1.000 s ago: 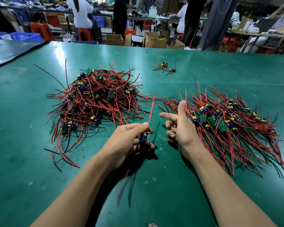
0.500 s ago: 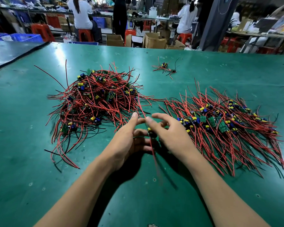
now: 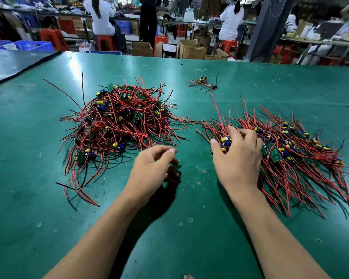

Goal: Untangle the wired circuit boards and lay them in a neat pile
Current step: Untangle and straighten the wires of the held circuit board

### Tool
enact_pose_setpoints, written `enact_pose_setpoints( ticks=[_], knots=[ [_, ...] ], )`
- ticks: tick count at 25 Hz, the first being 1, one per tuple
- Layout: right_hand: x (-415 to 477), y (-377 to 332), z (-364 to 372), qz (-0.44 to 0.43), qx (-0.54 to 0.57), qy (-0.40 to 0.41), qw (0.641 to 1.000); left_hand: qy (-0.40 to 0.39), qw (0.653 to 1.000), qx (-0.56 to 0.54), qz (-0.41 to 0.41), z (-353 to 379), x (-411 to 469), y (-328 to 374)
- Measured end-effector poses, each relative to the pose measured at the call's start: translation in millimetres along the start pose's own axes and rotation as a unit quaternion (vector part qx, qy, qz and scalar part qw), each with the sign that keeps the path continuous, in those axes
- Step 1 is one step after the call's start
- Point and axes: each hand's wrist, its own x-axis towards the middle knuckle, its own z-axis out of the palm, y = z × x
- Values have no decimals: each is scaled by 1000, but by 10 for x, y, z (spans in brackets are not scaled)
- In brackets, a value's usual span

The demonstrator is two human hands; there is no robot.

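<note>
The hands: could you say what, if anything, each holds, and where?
Right hand pinches one wired circuit board by its component end; left hand holds nothing.

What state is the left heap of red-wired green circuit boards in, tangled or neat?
Tangled: the left heap has wires crossing every way, boards jumbled.

I am looking into an electronics assembly workshop, a factory floor. I am working at a wide green table (image 3: 210, 228) that is carrying heaps of small wired circuit boards (image 3: 119, 121). Behind it, people in white tops (image 3: 101, 17) are sitting on red plastic stools (image 3: 106, 42) at long work tables (image 3: 189, 21), while cardboard boxes (image 3: 190, 49) and blue crates (image 3: 31, 45) are standing around them.
</note>
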Motion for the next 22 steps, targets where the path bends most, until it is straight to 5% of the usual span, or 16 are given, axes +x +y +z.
enact_pose_setpoints(
  ticks=[3, 8, 11, 15, 22],
  knots=[
    [-73, -84, 17, -82, -20, 29, 996, 90, 985, 125, 83, -61, 16, -15],
    [-188, -109, 176, -161, 103, -173, 966, 194, 979, 52, 39, -150, 84, 16],
    [-248, -101, 259, -170, 100, -204, 959, 158, 985, -48, -42, -200, 132, 56],
    [-182, -46, 283, -128, 56, -195, 971, 55, 994, -38, -90, -254, 151, 78],
    [-116, -1, 275, -71, 75, -176, 979, 77, 992, -52, -81, -299, 118, 126]
  ],
)
